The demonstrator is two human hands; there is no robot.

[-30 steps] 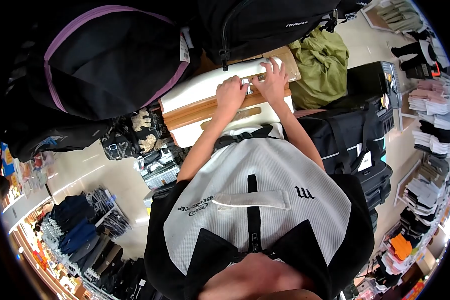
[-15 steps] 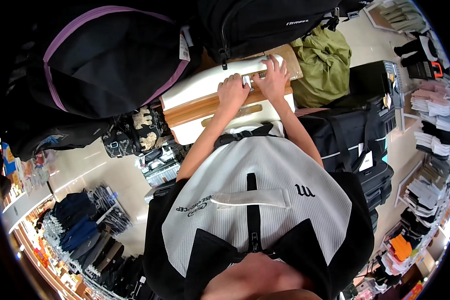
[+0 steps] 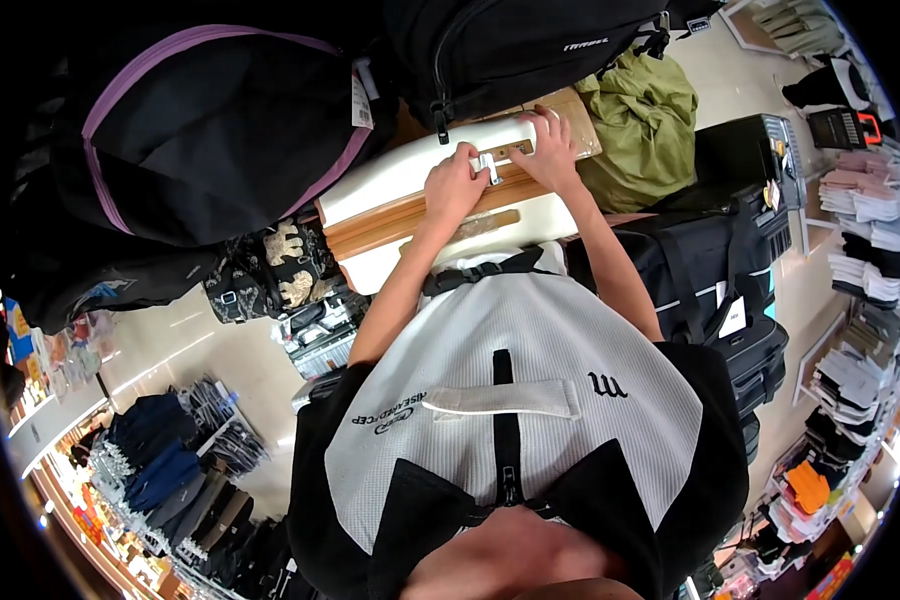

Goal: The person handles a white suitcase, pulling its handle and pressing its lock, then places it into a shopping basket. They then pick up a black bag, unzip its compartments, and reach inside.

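Note:
A white suitcase [image 3: 365,190] with tan-brown bands lies on its side before my body, its handle strip [image 3: 475,228] toward me. My left hand [image 3: 454,186] is closed at the brown band, its finger and thumb at the edge of a small white tag [image 3: 486,167]. To the right of the tag, my right hand [image 3: 550,152] rests on the suitcase with its fingers apart and reaching over the far white shell. Its thumb lies near a brown plate [image 3: 513,151]. The undersides of both hands' fingers are partly hidden.
A black bag with purple piping [image 3: 220,120] and a black backpack [image 3: 510,60] crowd the far side. An olive-green bundle [image 3: 642,130] and black luggage [image 3: 700,270] stand at the right. Clothing racks [image 3: 160,440] and folded garments [image 3: 855,380] line both sides.
My left hand has shifted slightly left, baring more of the white tag. My right hand has tilted a little, its fingers still on the suitcase. The view has moved slightly.

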